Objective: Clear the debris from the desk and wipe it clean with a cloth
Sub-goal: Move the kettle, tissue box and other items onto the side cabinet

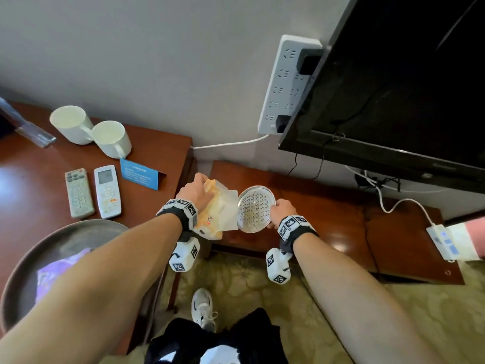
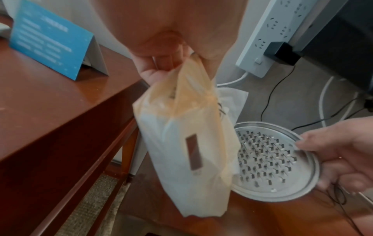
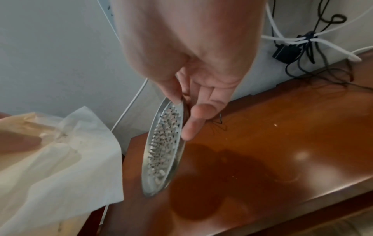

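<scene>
My left hand (image 1: pixel 197 191) grips the top of a pale yellow plastic bag (image 1: pixel 213 219) that hangs over the gap between the two desks; a white tissue (image 3: pixel 76 159) pokes out of it. In the left wrist view the bag (image 2: pixel 187 151) hangs from my curled fingers (image 2: pixel 157 63). My right hand (image 1: pixel 282 210) pinches the rim of a round metal dish with a spiked, perforated top (image 1: pixel 255 208), tilted on edge toward the bag. The dish (image 3: pixel 163 148) holds bits of pale debris among the spikes, above the low desk (image 3: pixel 282 135).
The higher desk (image 1: pixel 31 185) on the left carries two white mugs (image 1: pixel 89 130), two remotes (image 1: pixel 93 191) and a blue card (image 1: pixel 140 174). A round tray (image 1: pixel 31 264) sits near its front. A power strip (image 1: pixel 286 85), a television (image 1: pixel 393 88) and cables (image 1: pixel 378 182) lie right.
</scene>
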`<state>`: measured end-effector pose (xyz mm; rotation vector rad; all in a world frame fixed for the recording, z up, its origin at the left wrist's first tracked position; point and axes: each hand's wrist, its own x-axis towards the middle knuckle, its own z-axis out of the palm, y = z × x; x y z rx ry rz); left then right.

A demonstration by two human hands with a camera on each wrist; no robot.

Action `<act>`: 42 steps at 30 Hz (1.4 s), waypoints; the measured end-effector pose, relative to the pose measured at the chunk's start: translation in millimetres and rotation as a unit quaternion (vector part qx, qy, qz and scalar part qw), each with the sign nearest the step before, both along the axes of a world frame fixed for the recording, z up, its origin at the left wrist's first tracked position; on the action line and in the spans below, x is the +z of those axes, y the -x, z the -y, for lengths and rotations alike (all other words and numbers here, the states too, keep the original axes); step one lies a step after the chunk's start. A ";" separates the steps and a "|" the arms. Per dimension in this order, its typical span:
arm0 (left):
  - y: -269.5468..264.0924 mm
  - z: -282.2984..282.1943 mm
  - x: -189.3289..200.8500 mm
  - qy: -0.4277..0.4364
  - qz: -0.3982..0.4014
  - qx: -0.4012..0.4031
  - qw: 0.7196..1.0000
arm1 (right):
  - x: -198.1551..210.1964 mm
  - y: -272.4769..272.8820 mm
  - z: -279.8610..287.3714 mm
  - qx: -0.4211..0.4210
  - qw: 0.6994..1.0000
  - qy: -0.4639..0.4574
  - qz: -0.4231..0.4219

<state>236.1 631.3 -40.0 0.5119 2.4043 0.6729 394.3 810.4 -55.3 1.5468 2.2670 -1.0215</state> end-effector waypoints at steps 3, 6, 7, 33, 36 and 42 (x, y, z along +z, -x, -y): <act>11.4 -10.2 -8.1 0.006 0.009 0.001 1.000 | -15.5 16.9 -11.1 -0.005 1.000 0.004 0.004; 19.9 -21.6 -14.7 0.010 0.027 -0.020 0.999 | -33.7 32.6 -22.5 -0.018 1.000 -0.004 0.002; 23.1 -24.8 -16.7 0.015 0.026 -0.024 0.999 | -41.1 38.6 -27.2 -0.019 1.000 -0.004 -0.001; 58.8 -29.0 -72.0 0.025 0.113 0.047 0.992 | -107.6 117.1 -45.6 -0.057 0.992 0.109 -0.004; 51.8 -28.9 -78.0 0.018 0.140 0.059 0.988 | -103.1 107.0 -39.6 -0.044 0.993 0.107 -0.008; 27.9 -36.0 -88.8 -0.012 0.173 0.064 0.983 | -103.0 76.6 -17.7 -0.001 0.971 0.231 -0.067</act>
